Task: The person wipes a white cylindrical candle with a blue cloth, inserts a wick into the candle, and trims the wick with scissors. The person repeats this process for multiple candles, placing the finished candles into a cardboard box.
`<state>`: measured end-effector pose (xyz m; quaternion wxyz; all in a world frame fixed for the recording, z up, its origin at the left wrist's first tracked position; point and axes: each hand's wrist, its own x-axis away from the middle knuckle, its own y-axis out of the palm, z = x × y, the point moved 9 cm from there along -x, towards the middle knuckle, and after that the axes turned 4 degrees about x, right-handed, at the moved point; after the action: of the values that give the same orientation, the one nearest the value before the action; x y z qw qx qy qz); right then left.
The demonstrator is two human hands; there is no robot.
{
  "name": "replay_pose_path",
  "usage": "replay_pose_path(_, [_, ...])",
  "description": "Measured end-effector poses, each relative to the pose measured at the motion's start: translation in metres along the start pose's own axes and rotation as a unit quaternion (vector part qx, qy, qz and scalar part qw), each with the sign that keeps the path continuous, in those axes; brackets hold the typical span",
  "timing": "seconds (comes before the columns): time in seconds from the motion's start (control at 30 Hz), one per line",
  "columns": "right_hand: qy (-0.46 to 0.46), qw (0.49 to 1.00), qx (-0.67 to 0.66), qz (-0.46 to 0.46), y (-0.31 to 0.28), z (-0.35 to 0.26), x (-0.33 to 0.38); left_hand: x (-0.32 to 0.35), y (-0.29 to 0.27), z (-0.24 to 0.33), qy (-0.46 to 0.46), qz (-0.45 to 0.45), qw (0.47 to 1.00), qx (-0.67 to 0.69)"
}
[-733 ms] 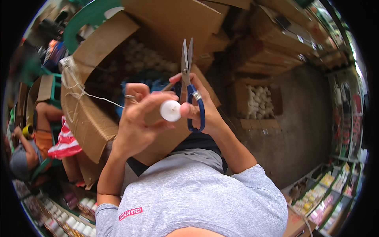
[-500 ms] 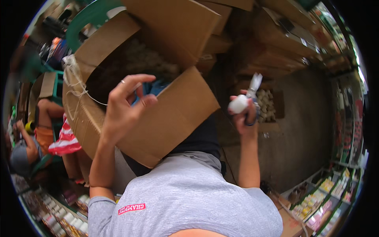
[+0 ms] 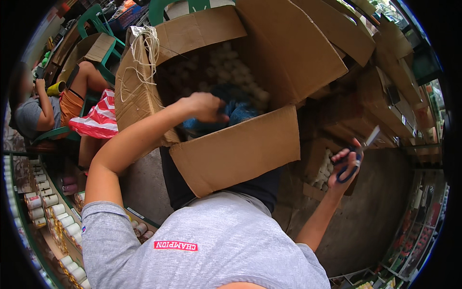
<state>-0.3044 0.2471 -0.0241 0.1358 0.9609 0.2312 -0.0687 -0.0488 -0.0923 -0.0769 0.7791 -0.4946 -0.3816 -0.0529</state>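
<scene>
My left hand (image 3: 207, 107) reaches over the near rim into a large open cardboard box (image 3: 236, 153). It is blurred by motion, and its fingers point down beside a blue stringy bundle (image 3: 242, 112), so I cannot make out whether it grips anything. Many small white rounded pieces (image 3: 231, 67) lie deeper in the box, partly in shadow. Off to the right, my right hand (image 3: 342, 167) is closed on a pair of scissors (image 3: 353, 164) with dark blue handles, its blades pointing up and away.
Beside my right hand stands a smaller carton (image 3: 315, 192) of white pieces. White string (image 3: 149, 45) hangs on the large box's left flap. A seated person (image 3: 45, 113) is at the left, near a red-and-white striped bag (image 3: 98, 118). Spools (image 3: 60, 216) line the lower-left shelves.
My left hand has moved from above the near flap down into the box. The right hand has swung outward with the scissors; the white piece it held no longer shows there.
</scene>
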Motion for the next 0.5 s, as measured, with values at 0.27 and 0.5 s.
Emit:
replay_pose_path(0.27, [-0.067,0.703,0.528,-0.471,0.314,-0.006,-0.011,0.047,0.001,0.006,0.062,0.081,0.994,0.034])
replay_pose_path(0.5, [-0.133,0.232,0.729,-0.63,0.363,0.191,-0.033,0.088,0.005,-0.025,0.045,0.124,0.982,0.134])
